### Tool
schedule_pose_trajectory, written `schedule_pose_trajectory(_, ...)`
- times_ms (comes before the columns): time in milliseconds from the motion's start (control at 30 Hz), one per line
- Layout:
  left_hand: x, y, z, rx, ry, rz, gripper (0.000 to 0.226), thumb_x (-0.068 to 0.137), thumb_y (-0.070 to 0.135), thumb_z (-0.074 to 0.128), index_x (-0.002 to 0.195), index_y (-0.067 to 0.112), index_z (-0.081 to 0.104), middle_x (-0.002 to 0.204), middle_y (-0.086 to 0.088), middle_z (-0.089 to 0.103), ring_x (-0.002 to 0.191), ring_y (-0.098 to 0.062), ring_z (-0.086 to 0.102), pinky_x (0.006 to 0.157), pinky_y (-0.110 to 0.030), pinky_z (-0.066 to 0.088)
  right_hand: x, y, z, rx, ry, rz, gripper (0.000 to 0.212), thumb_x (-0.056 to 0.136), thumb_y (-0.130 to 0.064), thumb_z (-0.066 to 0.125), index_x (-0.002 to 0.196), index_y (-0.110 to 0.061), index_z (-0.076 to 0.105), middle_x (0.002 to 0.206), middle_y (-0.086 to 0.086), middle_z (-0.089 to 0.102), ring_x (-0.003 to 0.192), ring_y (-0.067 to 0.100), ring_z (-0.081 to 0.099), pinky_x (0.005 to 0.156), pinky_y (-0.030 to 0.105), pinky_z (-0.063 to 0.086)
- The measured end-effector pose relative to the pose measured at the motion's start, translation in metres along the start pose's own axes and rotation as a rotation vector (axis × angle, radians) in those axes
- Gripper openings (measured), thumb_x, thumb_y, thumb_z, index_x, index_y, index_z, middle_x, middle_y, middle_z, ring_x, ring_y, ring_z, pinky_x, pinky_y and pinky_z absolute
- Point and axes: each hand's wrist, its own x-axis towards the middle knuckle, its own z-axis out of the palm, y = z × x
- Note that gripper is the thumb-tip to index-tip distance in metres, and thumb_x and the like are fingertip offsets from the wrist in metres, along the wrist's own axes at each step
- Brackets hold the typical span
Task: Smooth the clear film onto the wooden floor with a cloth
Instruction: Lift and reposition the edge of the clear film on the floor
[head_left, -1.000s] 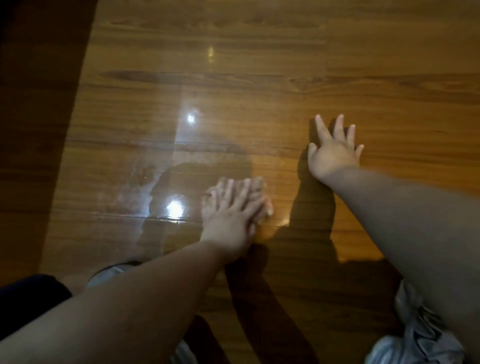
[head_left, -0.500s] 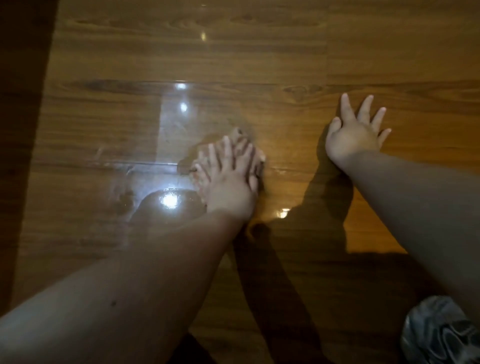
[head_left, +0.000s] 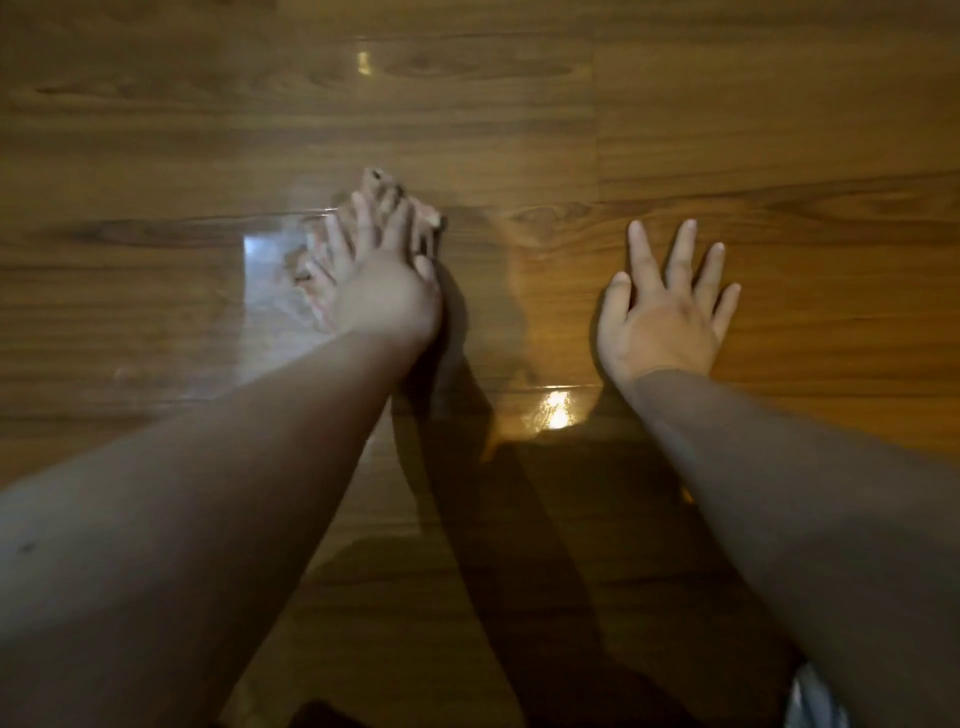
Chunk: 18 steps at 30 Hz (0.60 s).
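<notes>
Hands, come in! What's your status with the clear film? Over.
Left hand flat, pressing cloth on clear film. Right hand open, flat on wooden floor. Nothing visible ahead of cloth. Over.

a crumpled pale cloth (head_left: 382, 189) lies on glossy clear film (head_left: 270, 312) spread flat over the brown wooden floor (head_left: 779, 114).

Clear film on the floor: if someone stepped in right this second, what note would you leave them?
Left hand: fingers straight, pressing the cloth down on the clear film.
Right hand: open, fingers spread, laid flat to the right, holding nothing; whether film lies under it is unclear.
Done: the film lies on the wooden floor, glossy around the cloth.
Left: wipe the cloth outward over the rest; the blur hides how much is already smooth.
</notes>
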Motion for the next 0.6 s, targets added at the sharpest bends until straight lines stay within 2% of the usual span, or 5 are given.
schedule_pose_trajectory(167, 0.001, 0.071, 0.018, 0.071, -0.222, 0.641, 0.05, 0.097, 0.039, 0.036, 0.145, 0.048, 0.026, 0.16, 0.014, 0.003, 0.147, -0.022, -0.008, 0.108, -0.041, -0.017, 0.003, 0.0, 0.007, 0.005, 0.054, 0.023, 0.055, 0.092, -0.051, 0.019, 0.145, -0.051, 0.009, 0.16, -0.007, -0.002, 0.147, 0.025, -0.005, 0.116, 0.049, -0.003)
schedule_pose_trajectory(233, 0.026, 0.075, 0.014, 0.152, -0.242, 0.742, 0.051, 0.098, 0.038, 0.036, 0.147, 0.046, 0.024, 0.161, 0.01, 0.005, 0.148, -0.025, -0.003, 0.113, -0.048, -0.009, 0.003, 0.0, 0.009, 0.013, 0.069, 0.02, 0.055, 0.091, -0.051, 0.019, 0.146, -0.05, 0.01, 0.16, -0.007, -0.001, 0.147, 0.025, -0.004, 0.116, 0.049, -0.003)
schedule_pose_trajectory(300, 0.052, 0.06, 0.008, 0.188, -0.159, 0.66, 0.052, 0.097, 0.036, 0.038, 0.148, 0.041, 0.027, 0.161, 0.005, 0.009, 0.148, -0.028, 0.004, 0.115, -0.052, -0.001, 0.003, -0.001, 0.01, 0.017, 0.067, 0.02, 0.055, 0.092, -0.051, 0.018, 0.146, -0.049, 0.008, 0.16, -0.007, -0.002, 0.147, 0.025, -0.005, 0.116, 0.049, -0.003)
schedule_pose_trajectory(500, 0.068, 0.003, -0.005, 0.038, 0.127, -0.153, 0.058, 0.09, 0.033, 0.04, 0.147, 0.042, 0.029, 0.161, 0.007, 0.01, 0.148, -0.027, 0.004, 0.116, -0.054, 0.003, 0.002, -0.004, 0.007, -0.001, 0.072, 0.037, 0.056, 0.092, -0.049, 0.023, 0.147, -0.046, 0.011, 0.16, -0.004, -0.001, 0.147, 0.026, -0.005, 0.117, 0.05, -0.003)
schedule_pose_trajectory(600, 0.032, 0.024, 0.008, 0.076, 0.076, 0.101, 0.063, 0.082, 0.036, 0.037, 0.144, 0.041, 0.033, 0.16, 0.005, 0.017, 0.147, -0.033, 0.009, 0.113, -0.058, 0.005, 0.0, -0.005, 0.005, 0.02, 0.078, 0.039, 0.055, 0.092, -0.048, 0.025, 0.147, -0.046, 0.015, 0.161, -0.004, 0.002, 0.147, 0.026, -0.004, 0.117, 0.05, -0.001)
